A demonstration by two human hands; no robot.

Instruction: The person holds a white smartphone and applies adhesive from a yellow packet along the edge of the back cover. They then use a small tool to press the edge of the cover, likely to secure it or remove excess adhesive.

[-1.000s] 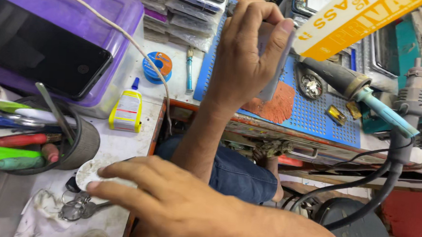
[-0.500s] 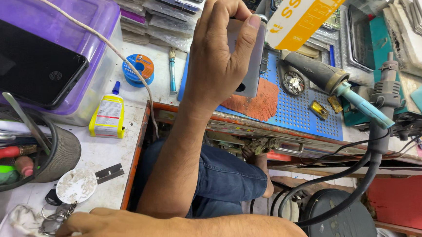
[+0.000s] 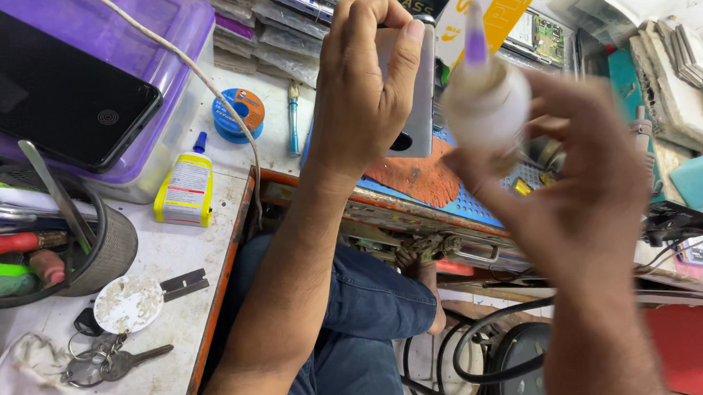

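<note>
A: Over the bench (image 3: 169, 251), biggest first: purple box (image 3: 94, 19) w/ black phone (image 3: 49, 94) on top, far left.

B: And the hands?

A: Left hand (image 3: 366, 93) has fingers wrapped round a grey phone (image 3: 415, 87), held upright above the blue mat (image 3: 473, 201). Right hand (image 3: 581, 171) grips a small white bottle (image 3: 486, 96), purple tip up, just beside the phone. Blurred tho.

B: Risk?

A: Prob a spill: bottle squeezed too hard, liquid runs onto the phone or the lap below. Phone could also slip; one-hand grip.

B: Vs half a sec ago?

A: Right hand was down low, no bottle in view; now it's up by the phone. Yellow glue bottle (image 3: 186, 183) hasn't moved.
</note>
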